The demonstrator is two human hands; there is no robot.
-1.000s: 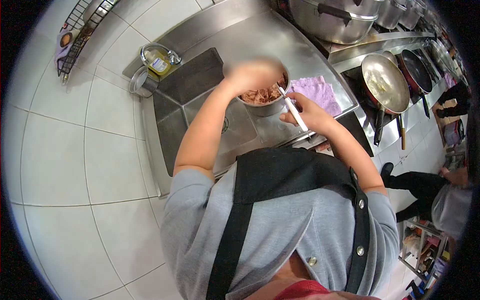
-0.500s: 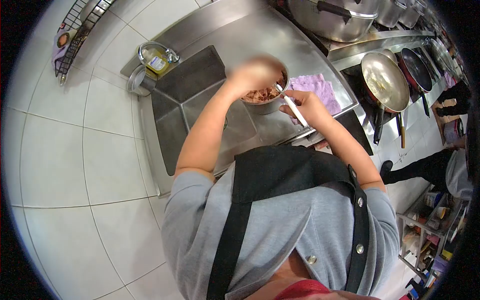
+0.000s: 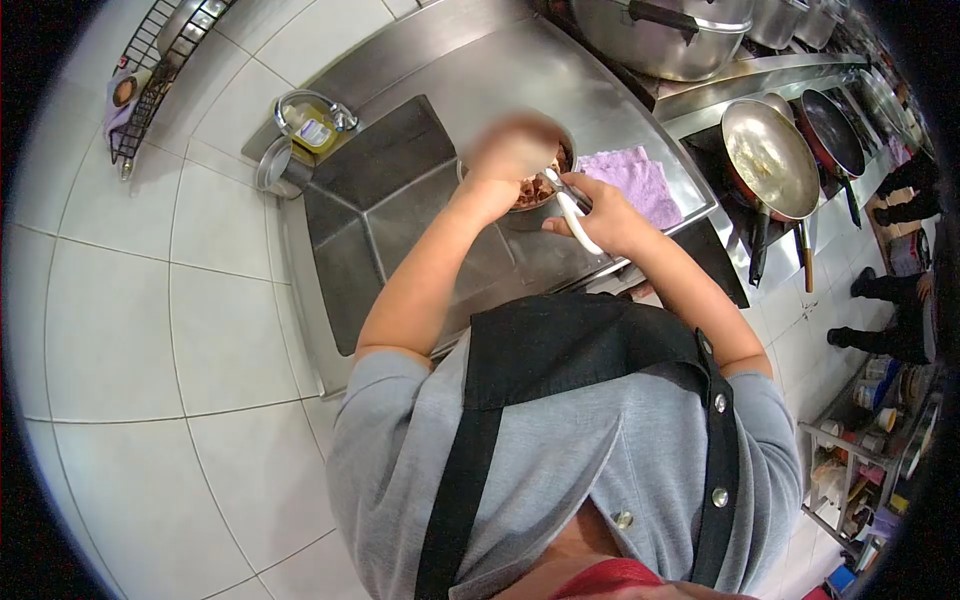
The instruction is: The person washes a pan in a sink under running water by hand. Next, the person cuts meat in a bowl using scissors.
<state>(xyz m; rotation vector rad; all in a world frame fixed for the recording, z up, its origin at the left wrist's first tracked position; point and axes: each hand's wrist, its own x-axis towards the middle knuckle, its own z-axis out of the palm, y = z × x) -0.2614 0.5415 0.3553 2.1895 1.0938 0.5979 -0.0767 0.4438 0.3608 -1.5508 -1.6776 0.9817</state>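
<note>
A round metal pot (image 3: 535, 216) stands on the steel counter beside the sink, with reddish-brown shredded food (image 3: 533, 192) inside. My right hand (image 3: 603, 216) holds a white-handled utensil (image 3: 577, 222) whose metal end reaches the pot's rim. Over the pot is my left hand (image 3: 505, 165); its fingers are blurred, so whether they hold anything cannot be made out. A lilac cloth (image 3: 635, 183) lies on the counter just right of the pot.
The sink (image 3: 375, 170) lies left of the pot, with a yellow bottle (image 3: 312, 130) and a small metal pot (image 3: 285, 168) at its corner. Pans (image 3: 768, 160) sit on the stove at right. Another person's dark-clothed legs (image 3: 885, 315) are at far right.
My left hand has shifted slightly right over the pot. The utensil's handle has tilted and moved a little left in my right hand. The other person at right has moved farther away.
</note>
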